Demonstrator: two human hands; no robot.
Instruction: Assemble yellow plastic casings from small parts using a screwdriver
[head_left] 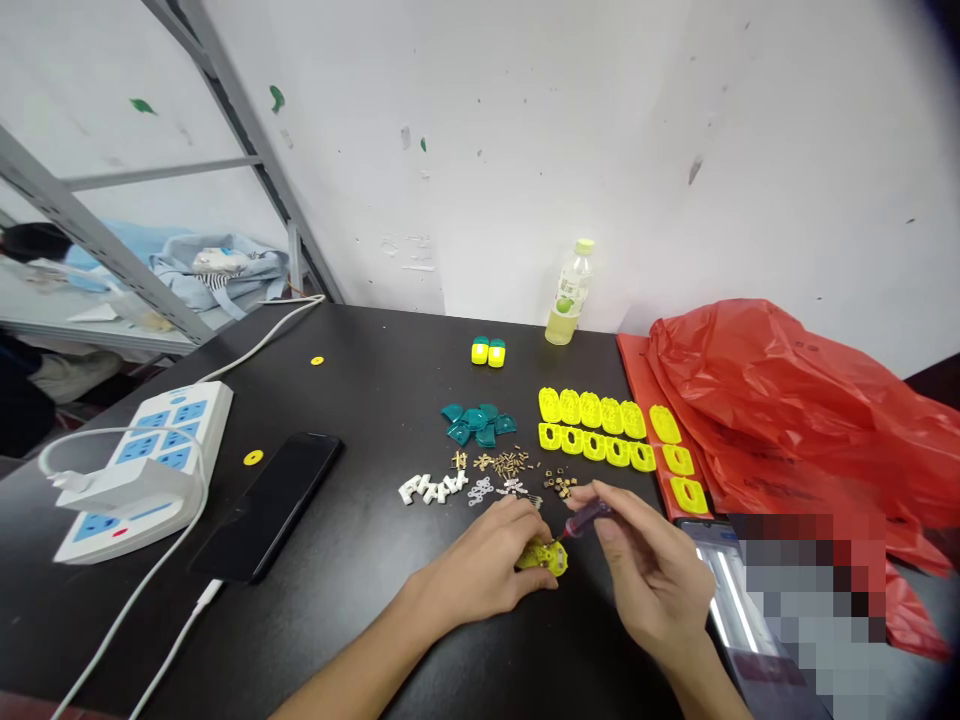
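Note:
My left hand (484, 560) pinches a small yellow plastic part (543, 557) down against the black table (390, 380). My right hand (645, 565) grips a small screwdriver with a dark red handle (587, 519), its tip resting on the yellow part. Just beyond my hands lie small white pieces (431, 489), brass screws and contacts (510, 464), and teal caps (477, 423). Two rows of yellow shells (592, 427) lie further right.
A white power strip (142, 465) and a black phone (270, 503) with a cable lie at the left. A drink bottle (568, 294) stands by the wall. A red plastic bag (795, 400) covers the right side. Two finished yellow-green pieces (488, 351) sit mid-table.

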